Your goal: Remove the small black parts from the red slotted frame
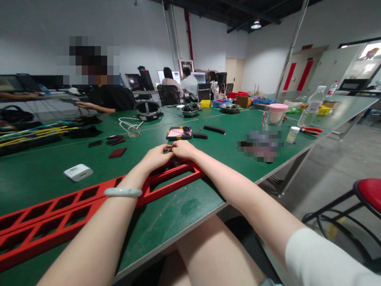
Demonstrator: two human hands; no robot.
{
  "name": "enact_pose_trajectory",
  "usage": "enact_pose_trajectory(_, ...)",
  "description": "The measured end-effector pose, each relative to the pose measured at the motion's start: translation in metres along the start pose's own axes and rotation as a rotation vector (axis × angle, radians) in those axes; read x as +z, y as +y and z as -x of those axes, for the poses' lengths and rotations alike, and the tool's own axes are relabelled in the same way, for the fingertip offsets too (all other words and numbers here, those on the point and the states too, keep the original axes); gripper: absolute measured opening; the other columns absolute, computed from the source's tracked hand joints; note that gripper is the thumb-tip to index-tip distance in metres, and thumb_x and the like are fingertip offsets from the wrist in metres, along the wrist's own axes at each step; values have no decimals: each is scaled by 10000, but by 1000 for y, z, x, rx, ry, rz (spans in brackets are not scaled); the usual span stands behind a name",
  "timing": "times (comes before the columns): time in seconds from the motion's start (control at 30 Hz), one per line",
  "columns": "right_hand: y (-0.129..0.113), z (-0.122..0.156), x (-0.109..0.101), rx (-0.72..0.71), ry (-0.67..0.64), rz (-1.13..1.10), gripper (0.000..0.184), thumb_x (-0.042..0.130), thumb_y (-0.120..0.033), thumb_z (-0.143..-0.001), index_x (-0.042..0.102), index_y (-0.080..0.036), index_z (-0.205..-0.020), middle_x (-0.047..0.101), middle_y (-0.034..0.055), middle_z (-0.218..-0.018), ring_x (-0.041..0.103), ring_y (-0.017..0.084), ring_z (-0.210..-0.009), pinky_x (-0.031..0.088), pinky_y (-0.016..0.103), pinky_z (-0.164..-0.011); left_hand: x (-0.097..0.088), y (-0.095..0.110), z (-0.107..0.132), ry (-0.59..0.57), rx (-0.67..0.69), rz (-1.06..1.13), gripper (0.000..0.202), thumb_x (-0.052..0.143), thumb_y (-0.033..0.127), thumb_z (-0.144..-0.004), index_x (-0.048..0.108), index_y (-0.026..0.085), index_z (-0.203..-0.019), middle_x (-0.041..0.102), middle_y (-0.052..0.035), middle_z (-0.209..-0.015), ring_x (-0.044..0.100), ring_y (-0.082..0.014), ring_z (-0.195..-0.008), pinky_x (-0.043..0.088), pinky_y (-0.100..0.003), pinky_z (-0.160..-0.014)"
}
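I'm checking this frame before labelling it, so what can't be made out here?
All in the head view:
- What the left hand and right hand pinch together: too small, covered by fingers.
- Far end of the red frame: cut off by the left edge.
- Items beside the white bottle: blurred out.
- Contents of the pink tray: too small to identify.
- Stool: cut off by the right edge.

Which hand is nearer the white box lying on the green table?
Left. The left hand is at the red frame's end, right of the white box; the right hand touches it, farther right.
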State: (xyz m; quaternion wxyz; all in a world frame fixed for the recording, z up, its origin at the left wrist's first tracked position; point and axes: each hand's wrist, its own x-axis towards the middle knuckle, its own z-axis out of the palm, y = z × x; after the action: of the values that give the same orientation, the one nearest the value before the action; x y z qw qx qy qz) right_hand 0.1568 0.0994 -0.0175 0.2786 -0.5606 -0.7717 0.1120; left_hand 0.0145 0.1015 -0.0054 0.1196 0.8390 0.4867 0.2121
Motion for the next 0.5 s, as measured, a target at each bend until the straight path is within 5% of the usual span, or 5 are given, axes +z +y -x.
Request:
enact_pose_trajectory(0.17,-3,4,-2,-28,113,-62,274,437,-192,-695,639,-139,-873,658,85,-902,589,187,-816,432,242,-688,-2,-5,1,60,24,37,497,559,438,-646,585,192,-1076,627,-36,-1044,588,-222,-920,456,-272,-808)
enact_pose_trajectory(0.5,-2,8,-5,-164,127,-83,274,468,-194,-709,645,-143,-912,658,49,-904,575,147,-813,406,210,-696,-11,-1,6,128,-26,-129,335,486,362,-712,608,230,-995,644,-14,-985,593,-209,-889,439,-273,-787)
